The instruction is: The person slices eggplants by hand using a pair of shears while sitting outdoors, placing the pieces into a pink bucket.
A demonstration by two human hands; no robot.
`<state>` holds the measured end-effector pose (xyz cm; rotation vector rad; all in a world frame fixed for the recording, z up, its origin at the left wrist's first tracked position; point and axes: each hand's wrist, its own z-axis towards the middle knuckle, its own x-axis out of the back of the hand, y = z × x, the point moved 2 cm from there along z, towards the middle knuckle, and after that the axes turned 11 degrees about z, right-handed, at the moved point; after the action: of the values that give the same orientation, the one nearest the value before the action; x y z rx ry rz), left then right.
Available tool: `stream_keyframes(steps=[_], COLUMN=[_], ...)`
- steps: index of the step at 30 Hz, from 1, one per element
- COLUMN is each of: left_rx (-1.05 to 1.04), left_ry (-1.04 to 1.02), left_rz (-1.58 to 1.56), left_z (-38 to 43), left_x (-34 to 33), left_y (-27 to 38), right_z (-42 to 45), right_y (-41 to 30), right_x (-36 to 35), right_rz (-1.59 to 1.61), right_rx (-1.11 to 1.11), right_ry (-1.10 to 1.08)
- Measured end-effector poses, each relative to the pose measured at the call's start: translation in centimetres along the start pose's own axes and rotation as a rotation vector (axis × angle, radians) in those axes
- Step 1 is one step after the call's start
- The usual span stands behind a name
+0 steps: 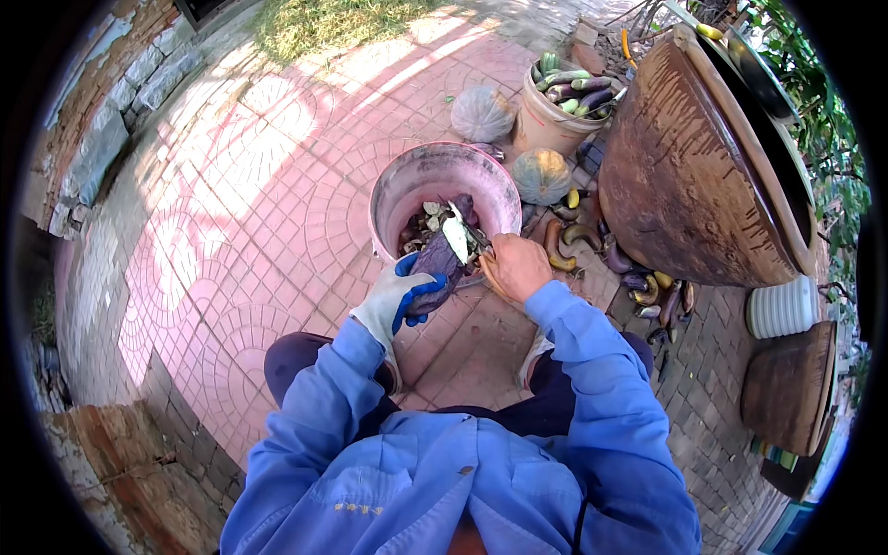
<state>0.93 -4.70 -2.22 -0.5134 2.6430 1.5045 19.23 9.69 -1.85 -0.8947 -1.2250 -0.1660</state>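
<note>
My left hand (399, 297), in a white work glove with blue rubber on the fingers, grips a wrinkled purple eggplant (431, 272). Pale flesh shows on a cut face at its upper end. My bare right hand (522, 266) is closed on what looks like a knife (491, 272) with a tan handle, close beside the cut face; fingers hide much of it, and I cannot tell whether its blade touches. Both hands are over the near rim of a pink plastic bucket (388, 187). Cut pieces (431, 214) of pale and dark vegetable lie inside it.
Behind the bucket sit two pumpkins (482, 114) and a tan bucket (555, 132) full of eggplants. Loose eggplants (581, 236) lie on the paving to the right. A large brown ceramic vat (683, 163) rises beyond them, near a white ribbed container (782, 307).
</note>
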Motion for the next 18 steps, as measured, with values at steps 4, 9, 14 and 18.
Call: stream_keyframes(steps=[4,9,14,18], left_rx=[-0.100,-0.109,-0.088,-0.127], left_ry=[0.104,0.119,-0.018,-0.171], left_rz=[-0.075,-0.031,0.032,0.047], left_z=[0.9,0.9,0.4,0.7], left_x=[1.3,1.8,0.9,1.4], left_y=[0.4,1.4,1.6,1.8], right_z=[0.3,-0.5,-1.1,-1.4], right_y=[0.1,1.0,0.7,0.3], right_x=[0.3,-0.6,-0.4,0.2], right_rz=[0.198,0.466,0.525,0.525], right_rx=[-0.135,-0.136,0.063,0.062], right_ry=[-0.097,-0.319,-0.276,-0.322])
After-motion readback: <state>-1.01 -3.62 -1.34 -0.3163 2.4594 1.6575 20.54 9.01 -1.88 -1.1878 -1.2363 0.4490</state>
